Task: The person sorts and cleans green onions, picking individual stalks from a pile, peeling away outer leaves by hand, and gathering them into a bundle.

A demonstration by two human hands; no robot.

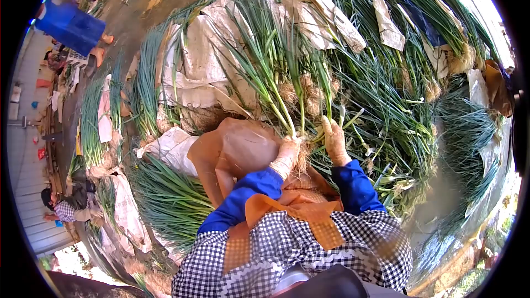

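My left hand [286, 155] is closed around the lower stems of a few green onions [274, 91], whose leaves fan up and away from me. Their stringy roots [301, 161] hang just beside its fingers. Close by on the right is my right hand [334, 142], its fingers pressed together at the base of a green onion stalk [328, 96]. Exactly how that stalk sits between the fingertips is partly hidden. Beneath my hands, an orange-brown apron [243, 146] covers my lap.
Cut green leaves [381, 116] lie heaped at right. Pale sacking [207, 49] and root bundles [313, 99] are in front. More green onions [171, 193] lie at left. One person in a blue apron [72, 25] stands at upper left; another person [66, 209] sits at lower left.
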